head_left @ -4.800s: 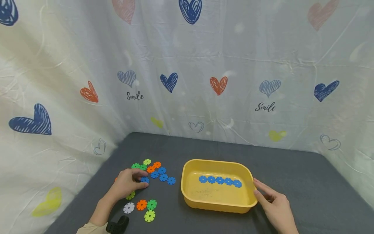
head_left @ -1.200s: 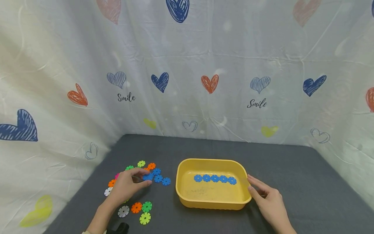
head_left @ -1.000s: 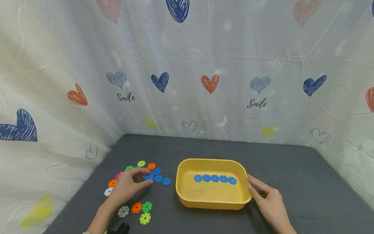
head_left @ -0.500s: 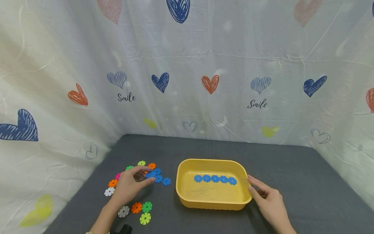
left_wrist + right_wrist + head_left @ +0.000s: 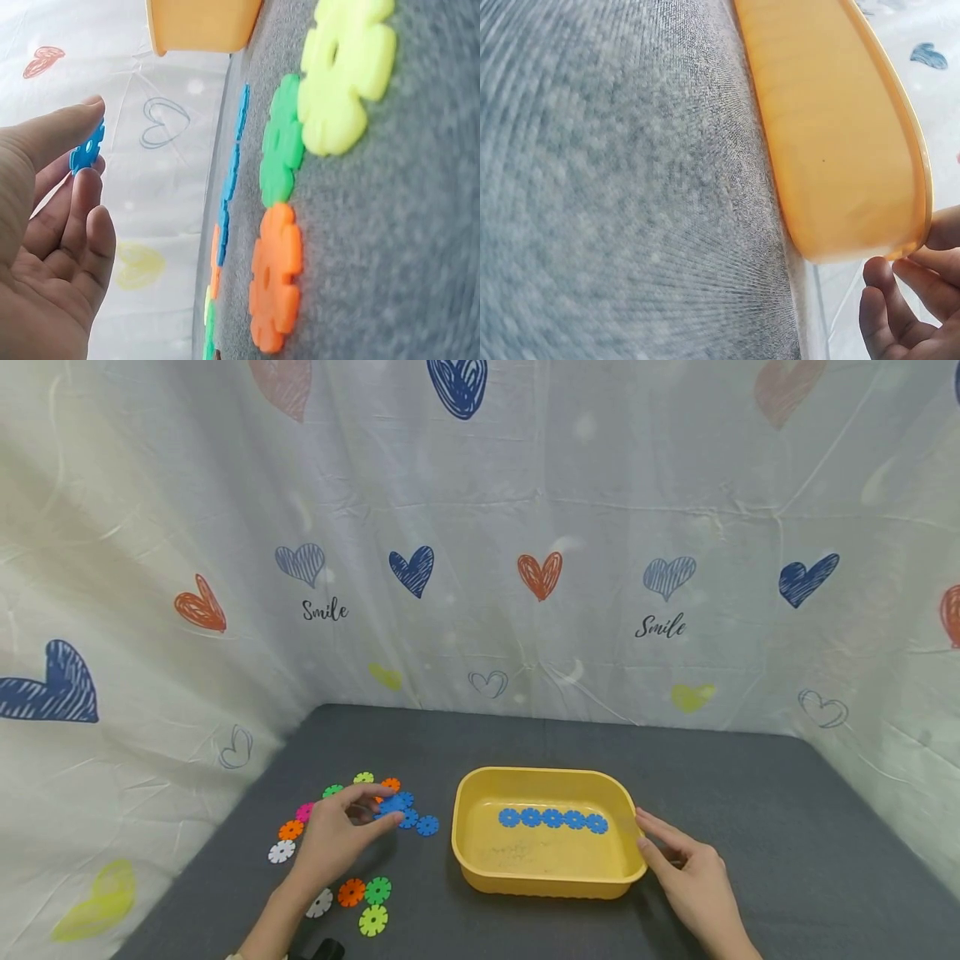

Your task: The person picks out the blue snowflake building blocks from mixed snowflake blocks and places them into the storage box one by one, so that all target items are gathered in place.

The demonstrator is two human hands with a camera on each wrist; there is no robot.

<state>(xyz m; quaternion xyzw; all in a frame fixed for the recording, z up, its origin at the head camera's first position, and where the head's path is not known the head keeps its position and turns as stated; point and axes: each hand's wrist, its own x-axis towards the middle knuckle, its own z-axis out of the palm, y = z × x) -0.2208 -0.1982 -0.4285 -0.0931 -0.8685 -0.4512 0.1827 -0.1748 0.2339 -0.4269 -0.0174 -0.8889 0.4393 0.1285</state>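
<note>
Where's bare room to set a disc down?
Free: the grey table between the yellow tray and curtain; the stretch right of the right hand; inside the tray, nearside of the blue discs. Crowded: left of the tray, with loose discs around the left hand.

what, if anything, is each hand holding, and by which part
The left hand pinches a blue disc by its edges. The right hand touches the yellow tub at its right end; whether it grips is unclear.

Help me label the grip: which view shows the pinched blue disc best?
Left wrist: the blue disc shows large against the curtain. Head shows it small, overlapping other blue discs; right wrist doesn't show it.
</note>
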